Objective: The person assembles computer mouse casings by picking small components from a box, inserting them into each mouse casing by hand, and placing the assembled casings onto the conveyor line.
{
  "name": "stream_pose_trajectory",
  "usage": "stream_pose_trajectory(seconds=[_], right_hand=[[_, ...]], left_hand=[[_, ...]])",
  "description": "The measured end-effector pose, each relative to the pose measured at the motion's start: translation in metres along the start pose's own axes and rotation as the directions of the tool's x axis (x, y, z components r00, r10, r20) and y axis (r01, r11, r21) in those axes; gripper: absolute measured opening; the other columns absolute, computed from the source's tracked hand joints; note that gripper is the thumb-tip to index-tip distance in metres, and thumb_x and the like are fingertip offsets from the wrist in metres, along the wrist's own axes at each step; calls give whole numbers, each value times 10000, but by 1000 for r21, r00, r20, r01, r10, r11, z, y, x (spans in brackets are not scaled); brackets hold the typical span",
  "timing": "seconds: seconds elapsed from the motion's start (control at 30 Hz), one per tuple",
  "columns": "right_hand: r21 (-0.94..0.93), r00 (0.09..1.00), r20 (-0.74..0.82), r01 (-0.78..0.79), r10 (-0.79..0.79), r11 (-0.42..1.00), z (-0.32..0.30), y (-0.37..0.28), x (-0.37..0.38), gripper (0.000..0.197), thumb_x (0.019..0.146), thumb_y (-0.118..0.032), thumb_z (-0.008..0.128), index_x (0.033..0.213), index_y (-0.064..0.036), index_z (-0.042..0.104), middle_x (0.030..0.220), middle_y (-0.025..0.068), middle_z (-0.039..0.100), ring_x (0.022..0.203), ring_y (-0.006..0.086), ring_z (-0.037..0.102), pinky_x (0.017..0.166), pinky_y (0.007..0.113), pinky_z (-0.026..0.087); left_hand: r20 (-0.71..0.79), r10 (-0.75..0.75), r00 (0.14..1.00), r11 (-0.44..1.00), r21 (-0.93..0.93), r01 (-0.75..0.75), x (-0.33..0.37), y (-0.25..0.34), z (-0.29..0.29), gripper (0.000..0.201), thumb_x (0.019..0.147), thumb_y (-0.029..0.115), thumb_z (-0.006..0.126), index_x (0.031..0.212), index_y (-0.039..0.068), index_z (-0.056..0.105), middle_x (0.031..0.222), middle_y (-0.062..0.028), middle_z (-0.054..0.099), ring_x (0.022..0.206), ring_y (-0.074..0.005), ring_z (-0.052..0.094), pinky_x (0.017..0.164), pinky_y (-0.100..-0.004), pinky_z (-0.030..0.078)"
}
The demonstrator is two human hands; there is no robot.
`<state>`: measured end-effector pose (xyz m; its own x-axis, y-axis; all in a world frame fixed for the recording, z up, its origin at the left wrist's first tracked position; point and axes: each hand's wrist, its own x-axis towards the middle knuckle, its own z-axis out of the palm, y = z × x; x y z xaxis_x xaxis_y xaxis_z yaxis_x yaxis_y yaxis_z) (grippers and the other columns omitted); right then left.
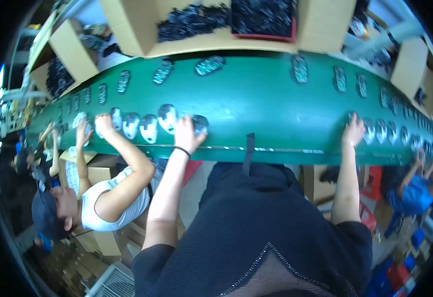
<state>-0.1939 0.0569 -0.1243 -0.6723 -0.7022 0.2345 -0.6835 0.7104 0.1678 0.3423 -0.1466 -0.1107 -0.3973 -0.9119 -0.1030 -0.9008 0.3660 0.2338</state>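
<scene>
My left hand [187, 134] is closed around the side of a dark oval shell [201, 123] on the green conveyor belt [261, 109]. My right hand [354, 130], stretched far to the right, has its fingers closed over another dark shell [351, 117], mostly hidden by them. Left of my left hand lies a row of black-and-white oval shells [149, 128], shaped like computer mouse housings. More such shells [381, 130] line up beyond my right hand.
Dark oval pieces with green insides [210, 65] run along the belt's far side. Behind stand cardboard boxes [325, 24] of small black parts [194, 22]. A co-worker in a white top [122, 200] works close on my left; another in blue [418, 195] sits farther right.
</scene>
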Motion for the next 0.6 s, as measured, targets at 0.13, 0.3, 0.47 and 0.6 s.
stream_pose_trajectory(seconds=[0.13,0.3,0.47,0.6], right_hand=[[255,997,-65,67,-52,965,2,-59,12,385,734,-135,648,1110,-144,569,1040,144,542,946,313,522,792,399,439],[783,859,-397,501,-323,370,-121,-253,65,114,756,-15,576,850,-51,630,814,130,585,785,302,564,715,366,447],[642,815,-431,579,-388,502,-118,-380,164,99,740,-85,578,822,-70,631,825,102,583,843,287,539,736,388,438],[342,824,-321,560,-466,755,-125,-427,197,126,718,-126,598,831,-97,646,930,92,569,951,261,493,775,389,419]], left_hand=[[63,-129,990,988,91,123,2,18,1,563,602,267,753,1037,52,469,1026,-131,515,988,-290,470,812,-402,401],[67,-310,949,771,-566,291,-2,13,1,561,664,256,738,1087,53,429,1021,-88,543,938,-282,542,806,-404,428],[347,-6,938,-731,-642,233,6,28,-45,398,848,139,535,1211,42,404,1182,-95,498,1076,-240,508,897,-385,435],[239,0,971,-785,-602,148,3,28,-60,396,878,154,497,1255,80,401,1243,-105,475,1160,-254,456,963,-416,380]])
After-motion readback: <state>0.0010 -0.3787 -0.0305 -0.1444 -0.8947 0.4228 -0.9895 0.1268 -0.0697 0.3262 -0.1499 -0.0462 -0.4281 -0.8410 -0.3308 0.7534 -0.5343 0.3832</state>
